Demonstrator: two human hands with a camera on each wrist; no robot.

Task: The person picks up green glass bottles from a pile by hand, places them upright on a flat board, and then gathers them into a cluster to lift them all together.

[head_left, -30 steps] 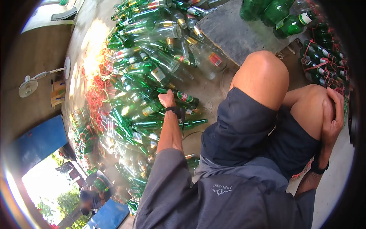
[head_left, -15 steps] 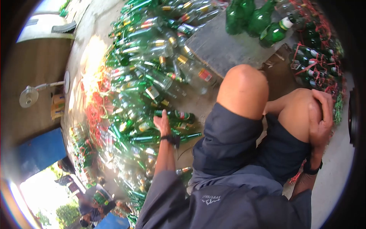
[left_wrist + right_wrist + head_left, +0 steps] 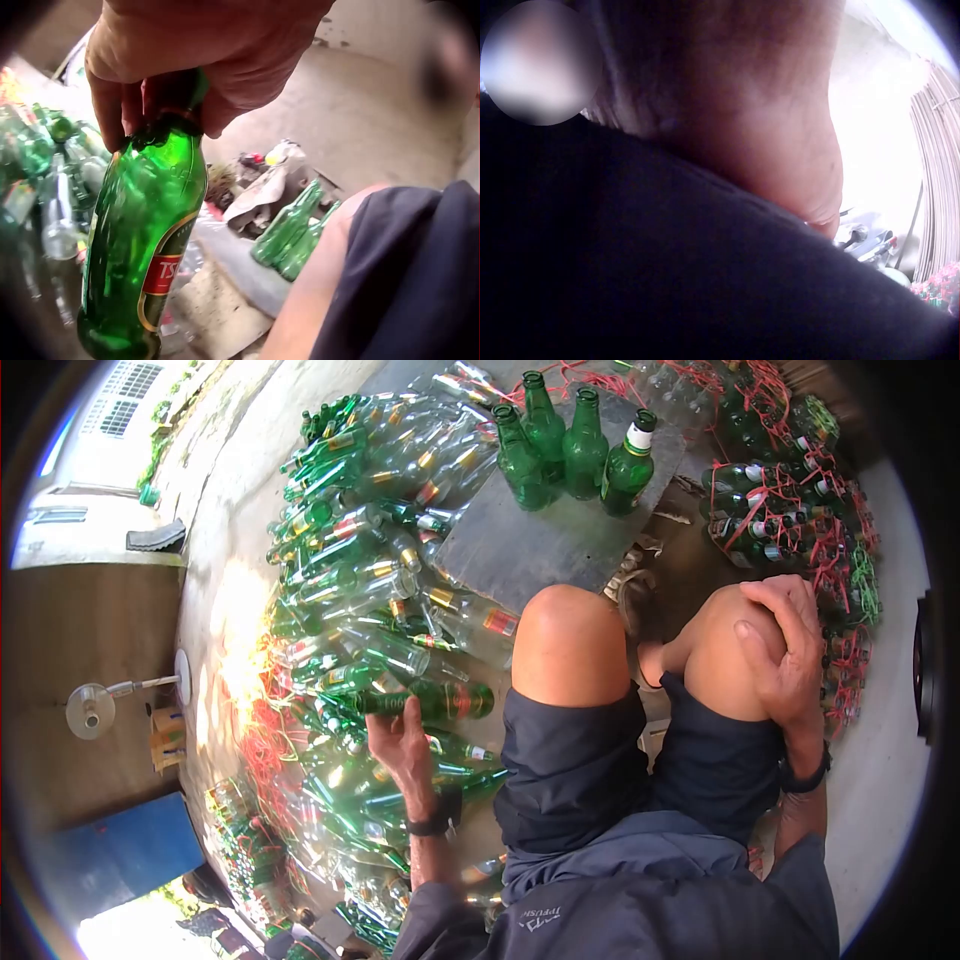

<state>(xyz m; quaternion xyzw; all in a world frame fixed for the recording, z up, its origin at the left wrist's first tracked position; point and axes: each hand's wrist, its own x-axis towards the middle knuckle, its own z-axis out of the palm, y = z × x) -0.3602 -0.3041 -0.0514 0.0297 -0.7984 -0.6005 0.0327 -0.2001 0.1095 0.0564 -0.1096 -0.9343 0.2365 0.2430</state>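
Note:
My left hand [image 3: 402,750] grips a green glass beer bottle [image 3: 452,700] by its neck, over the edge of a large heap of bottles [image 3: 350,575]. In the left wrist view the bottle [image 3: 142,232] hangs base down from the fingers, a red and gold label on its side. My right hand [image 3: 788,650] rests on the right knee with its fingers spread loosely over it, holding nothing. Dark cloth and the heel of that hand [image 3: 780,165] fill most of the right wrist view. Several green bottles [image 3: 583,445] stand upright on a grey board [image 3: 490,555] ahead of the knees.
Bundles of bottles tied with red string [image 3: 750,490] lie at the right. Beyond the heap on the left is a tangle of red string [image 3: 255,745]. A white fan [image 3: 92,710] and a blue panel [image 3: 125,855] stand farther left.
My left hand has lifted the green bottle up from the heap and drawn it closer. The head view has tilted up, bringing the whole board into sight. The right hand stays on the knee.

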